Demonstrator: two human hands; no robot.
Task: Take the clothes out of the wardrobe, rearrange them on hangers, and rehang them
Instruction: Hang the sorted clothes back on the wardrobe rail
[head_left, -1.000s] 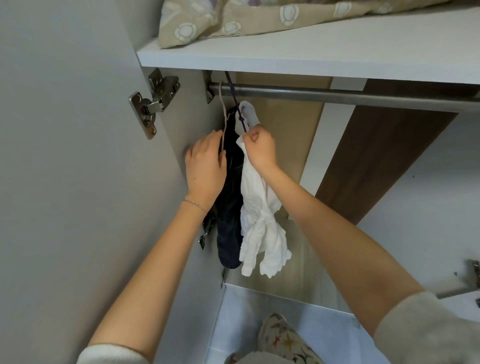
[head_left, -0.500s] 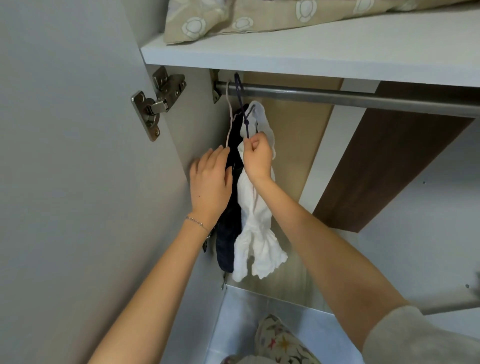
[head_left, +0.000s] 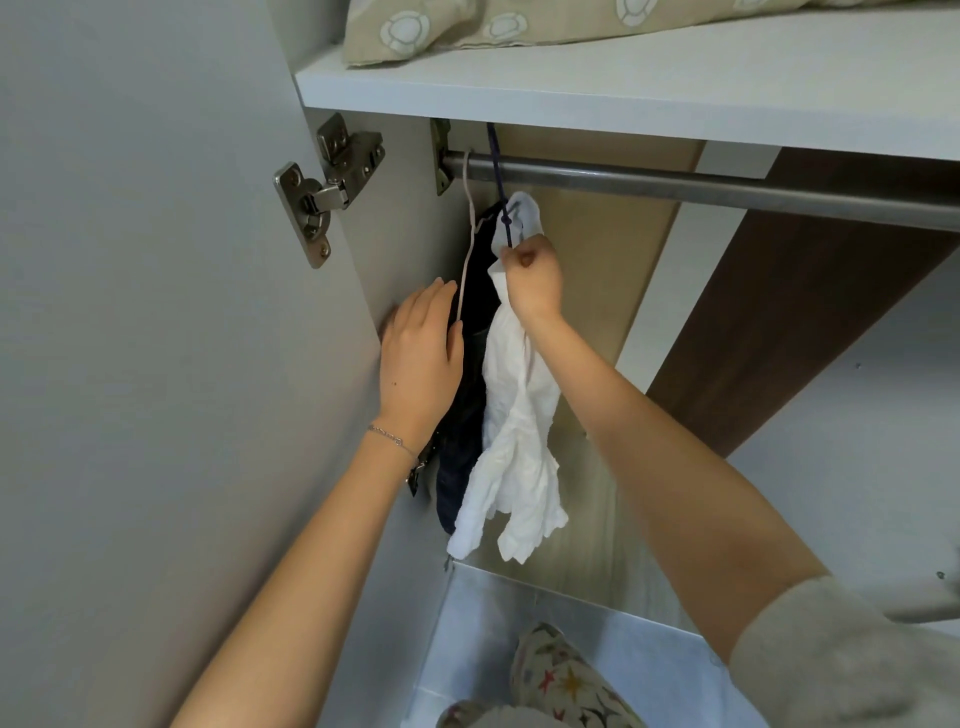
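Observation:
A white garment (head_left: 514, 436) hangs on a dark blue hanger (head_left: 497, 171) hooked over the metal rail (head_left: 675, 189) at the wardrobe's left end. My right hand (head_left: 532, 275) pinches the white garment's top edge just below the hanger's neck. Left of it a dark navy garment (head_left: 470, 415) hangs on a pale pink hanger (head_left: 467, 223). My left hand (head_left: 421, 358) lies with straight fingers against the navy garment and the pink hanger's arm, beside the wardrobe's left wall.
A white shelf (head_left: 623, 88) above the rail carries beige patterned bedding (head_left: 493, 26). The open door (head_left: 130, 364) with its metal hinge (head_left: 327, 187) stands at left. To the right of the clothes the rail is bare. A white ledge (head_left: 519, 634) lies below.
My left hand has slid down and left along the navy garment, its fingers now straighter. My right hand stays pinched on the white garment. The view has drifted slightly.

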